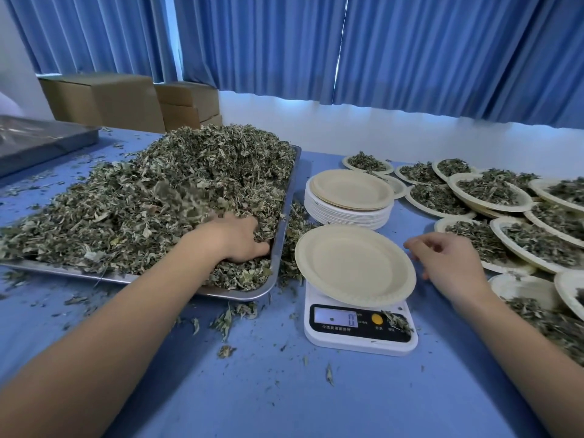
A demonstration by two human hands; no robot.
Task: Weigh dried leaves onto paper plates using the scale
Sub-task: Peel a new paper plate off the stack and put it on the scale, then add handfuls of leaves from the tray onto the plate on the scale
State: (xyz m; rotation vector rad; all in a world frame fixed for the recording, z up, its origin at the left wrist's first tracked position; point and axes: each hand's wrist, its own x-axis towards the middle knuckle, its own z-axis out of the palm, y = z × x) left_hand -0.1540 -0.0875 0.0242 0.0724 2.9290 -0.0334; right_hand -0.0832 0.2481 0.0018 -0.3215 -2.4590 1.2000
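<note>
Close up, a person's left hand (235,237) is sunk into a heap of dried leaves (189,172) at the near right corner of a metal tray (278,248). Its fingers curl down into the pile around a handful, their tips hidden. The right hand (448,263) hovers beside an empty paper plate (354,263) on a white scale (360,330). Its fingers are loosely bent and hold nothing; whether a fingertip touches the rim cannot be told.

Several things could go wrong. The plate sits off-centre and looks tilted, so a handful dropped near its edge may tip it. Crumbly leaves will likely shed on the way across from tray to plate, adding to the litter on the blue table (284,390). A finger resting on the rim would falsify the reading, which shows zero on the display (336,317). A loose sprig (398,322) lies on the scale's front panel and could skew the weight if it shifts under the plate.

Counted: one scale, one plate on it, one stack of empty plates (347,213) behind. To the right lie roughly a dozen filled plates (453,182), overlapping, so no exact count is possible. There are two metal trays, the second tray (47,143) at far left, and about three cardboard boxes (104,99) behind.
</note>
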